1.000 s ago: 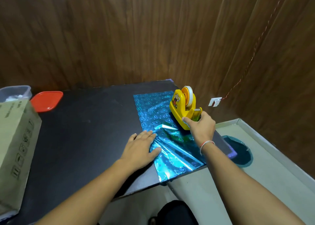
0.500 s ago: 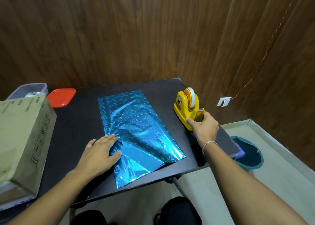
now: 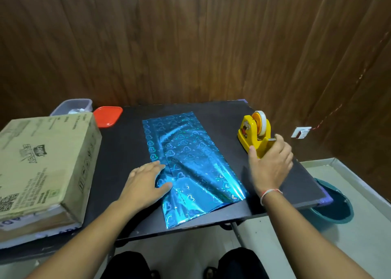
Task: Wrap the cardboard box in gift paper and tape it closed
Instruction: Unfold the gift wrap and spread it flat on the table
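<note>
At the table's [image 3: 211, 113] left edge lies the cardboard box [image 3: 42, 162], unwrapped. Left hand [image 3: 146, 185] presses flat, fingers spread, on the gift paper [image 3: 190, 162] at centre. Right hand [image 3: 270, 164] curls round the tape dispenser [image 3: 254, 135]. Smooth paper first, then centre box.

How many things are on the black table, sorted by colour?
Blue: 1, gift paper
Yellow: 1, tape dispenser
Brown: 1, cardboard box
Red: 1, lid
Clear: 1, plastic tub
Total: 5
</note>
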